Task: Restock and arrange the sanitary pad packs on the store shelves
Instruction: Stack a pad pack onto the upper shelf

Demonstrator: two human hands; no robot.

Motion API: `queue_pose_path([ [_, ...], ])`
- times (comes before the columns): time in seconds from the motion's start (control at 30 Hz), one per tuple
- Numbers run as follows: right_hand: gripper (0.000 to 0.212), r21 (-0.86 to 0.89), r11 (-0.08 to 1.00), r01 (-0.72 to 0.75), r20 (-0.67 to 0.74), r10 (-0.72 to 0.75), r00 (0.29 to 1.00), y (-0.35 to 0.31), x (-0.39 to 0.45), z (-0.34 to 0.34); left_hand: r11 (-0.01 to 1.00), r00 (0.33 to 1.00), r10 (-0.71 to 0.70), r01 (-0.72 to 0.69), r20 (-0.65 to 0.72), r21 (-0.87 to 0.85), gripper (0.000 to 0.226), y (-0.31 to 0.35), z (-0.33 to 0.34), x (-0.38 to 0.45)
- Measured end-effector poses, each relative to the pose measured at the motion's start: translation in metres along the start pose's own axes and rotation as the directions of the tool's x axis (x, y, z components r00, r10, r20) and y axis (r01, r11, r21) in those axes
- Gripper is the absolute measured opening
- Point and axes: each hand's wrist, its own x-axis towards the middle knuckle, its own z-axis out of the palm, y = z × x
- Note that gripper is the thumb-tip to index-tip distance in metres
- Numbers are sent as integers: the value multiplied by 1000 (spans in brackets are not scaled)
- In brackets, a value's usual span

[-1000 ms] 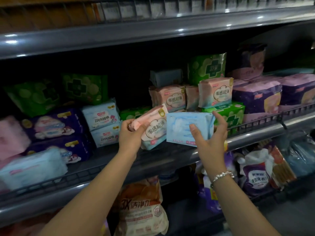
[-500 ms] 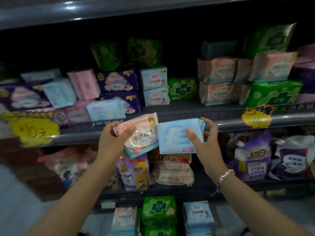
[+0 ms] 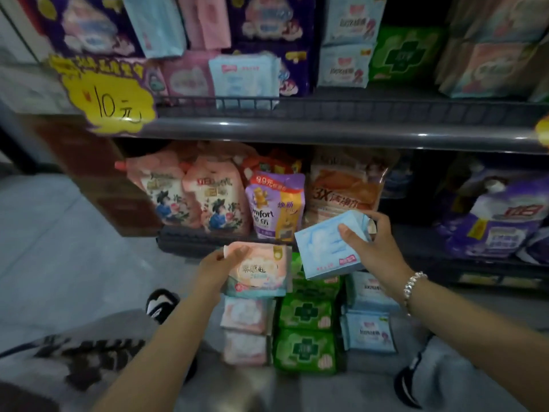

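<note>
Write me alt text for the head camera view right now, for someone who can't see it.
A person's left hand grips a pink pad pack and the right hand grips a light blue pad pack, both held above stacks of pink, green and blue packs on the floor. Behind them, store shelves hold more packs and detergent pouches.

- The pink pack [image 3: 258, 270] hides the left hand's [image 3: 218, 267] fingers beneath it; its printed text is blurred.
- The blue pack [image 3: 325, 246] covers the right hand's [image 3: 370, 248] palm side.
- The packs on the upper shelf [image 3: 341, 129] are cut off by the top edge (brand text unreadable).
- The pink packs on the floor [image 3: 245, 331] are smeared by motion blur.
- The yellow price sign [image 3: 108, 96] has blurred upper lettering.
</note>
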Motion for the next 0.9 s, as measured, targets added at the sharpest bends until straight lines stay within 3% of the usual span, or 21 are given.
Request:
queue_pose_path([
  [0.2,52,-101,990,-97,17,100,995,32,4,22,987,989,-150,149,7,55,53,-61,-27,30],
  [0.33,56,-162,970,-182,78,196,977,49,4,35,952,947,-298,285,119,116,54,-90,-39,41],
  [0.43,52,-196,957,-214,120,240,963,57,2,45,911,898,-410,393,161,126,99,-131,-53,55],
  [0.5,50,-201,952,-232,140,263,955,60,1,51,883,866,-469,458,175,99,111,-165,-62,63],
  [0.53,50,-199,951,-236,147,267,952,61,0,54,861,844,-509,496,171,116,105,-173,-64,60],
  [0.67,49,-210,945,-250,183,289,940,66,-5,64,807,801,-590,581,106,105,40,-187,-66,38],
  [0.9,48,-247,927,-284,224,340,914,78,-12,77,783,786,-613,589,81,203,44,-226,-58,28],
])
